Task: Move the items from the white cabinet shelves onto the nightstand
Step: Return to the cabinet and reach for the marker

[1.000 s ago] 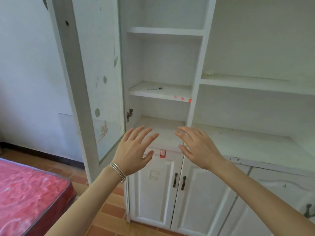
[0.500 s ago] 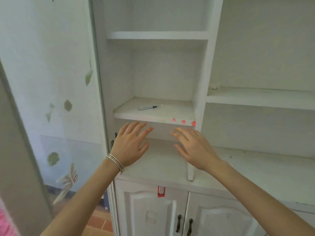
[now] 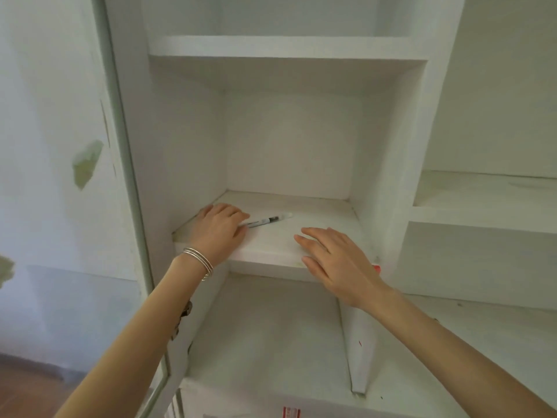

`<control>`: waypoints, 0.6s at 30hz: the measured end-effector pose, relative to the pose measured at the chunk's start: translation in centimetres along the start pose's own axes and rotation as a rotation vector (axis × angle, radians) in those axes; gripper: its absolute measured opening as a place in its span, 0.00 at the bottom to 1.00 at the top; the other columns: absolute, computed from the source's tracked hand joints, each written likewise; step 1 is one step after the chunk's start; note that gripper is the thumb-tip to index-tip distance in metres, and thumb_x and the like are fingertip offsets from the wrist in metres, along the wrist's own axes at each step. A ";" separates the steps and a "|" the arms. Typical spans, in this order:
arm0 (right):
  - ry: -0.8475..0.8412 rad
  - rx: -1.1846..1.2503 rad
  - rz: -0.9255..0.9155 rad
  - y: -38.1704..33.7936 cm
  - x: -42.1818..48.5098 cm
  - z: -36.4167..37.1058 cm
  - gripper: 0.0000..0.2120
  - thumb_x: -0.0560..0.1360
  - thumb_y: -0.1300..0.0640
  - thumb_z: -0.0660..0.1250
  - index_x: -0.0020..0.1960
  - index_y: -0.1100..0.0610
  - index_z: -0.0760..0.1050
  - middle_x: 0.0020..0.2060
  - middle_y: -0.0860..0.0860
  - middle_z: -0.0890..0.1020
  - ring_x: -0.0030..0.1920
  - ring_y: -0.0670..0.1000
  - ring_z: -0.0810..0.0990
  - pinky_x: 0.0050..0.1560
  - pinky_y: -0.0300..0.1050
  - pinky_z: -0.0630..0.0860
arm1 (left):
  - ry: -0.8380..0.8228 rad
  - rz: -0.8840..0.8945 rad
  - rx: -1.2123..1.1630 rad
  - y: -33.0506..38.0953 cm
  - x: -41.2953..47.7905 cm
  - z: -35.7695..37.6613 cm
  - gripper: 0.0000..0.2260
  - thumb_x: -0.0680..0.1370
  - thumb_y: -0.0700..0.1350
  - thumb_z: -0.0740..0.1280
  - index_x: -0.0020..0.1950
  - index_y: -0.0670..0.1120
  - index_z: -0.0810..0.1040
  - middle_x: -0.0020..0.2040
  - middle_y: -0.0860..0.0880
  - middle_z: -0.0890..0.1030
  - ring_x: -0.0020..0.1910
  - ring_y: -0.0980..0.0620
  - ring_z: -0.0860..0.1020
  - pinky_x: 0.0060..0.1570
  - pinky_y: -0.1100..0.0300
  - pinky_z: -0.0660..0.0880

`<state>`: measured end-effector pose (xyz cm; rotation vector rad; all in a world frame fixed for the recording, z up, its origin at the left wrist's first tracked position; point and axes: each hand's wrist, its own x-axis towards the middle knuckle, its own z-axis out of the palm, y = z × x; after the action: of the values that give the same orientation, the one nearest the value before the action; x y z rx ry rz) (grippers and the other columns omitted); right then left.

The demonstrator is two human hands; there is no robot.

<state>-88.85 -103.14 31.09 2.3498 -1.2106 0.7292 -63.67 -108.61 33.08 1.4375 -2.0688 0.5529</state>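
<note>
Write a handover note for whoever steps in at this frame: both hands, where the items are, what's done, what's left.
Left hand: resting on the middle shelf, fingers curled over the near end of the pen; whether it actually grips the pen is unclear.
Right hand: open, fingers straight, over the front of the same shelf, holding nothing.
Items: the pen lies flat on that shelf. The nightstand is out of view.
Done: nothing visibly moved yet.
Left: secure the pen, lift it out and carry it to the nightstand.

L hand (image 3: pixel 218 229) palm-down w/ fingers curled, R hand (image 3: pixel 334 260) flat, fingers straight, both arms stretched fwd.
</note>
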 end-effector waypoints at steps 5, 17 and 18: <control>0.013 0.018 -0.035 0.7 1.0 0.5 0.25 0.81 0.45 0.45 0.66 0.56 0.71 0.62 0.52 0.75 0.63 0.51 0.71 0.66 0.49 0.64 | -0.053 -0.004 0.012 -0.2 1.6 0.2 0.09 0.78 0.48 0.63 0.53 0.52 0.81 0.45 0.52 0.83 0.47 0.49 0.78 0.55 0.57 0.64; 0.109 0.075 -0.081 1.4 1.7 0.6 0.20 0.78 0.49 0.53 0.65 0.57 0.72 0.62 0.54 0.75 0.60 0.53 0.73 0.61 0.43 0.64 | 0.257 -0.044 -0.384 2.3 -3.0 -1.5 0.07 0.71 0.47 0.66 0.42 0.47 0.83 0.38 0.54 0.82 0.38 0.53 0.79 0.46 0.55 0.75; 0.124 0.076 -0.102 1.4 1.7 0.7 0.20 0.78 0.50 0.54 0.64 0.57 0.73 0.60 0.54 0.77 0.58 0.54 0.75 0.59 0.43 0.64 | 0.268 -0.060 -0.404 2.8 -3.9 -1.8 0.08 0.72 0.48 0.65 0.42 0.48 0.83 0.39 0.55 0.82 0.38 0.53 0.79 0.45 0.56 0.75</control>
<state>-89.02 -105.37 31.77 2.3693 -1.0197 0.8860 -64.92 -103.81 31.89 1.1194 -1.7927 0.2646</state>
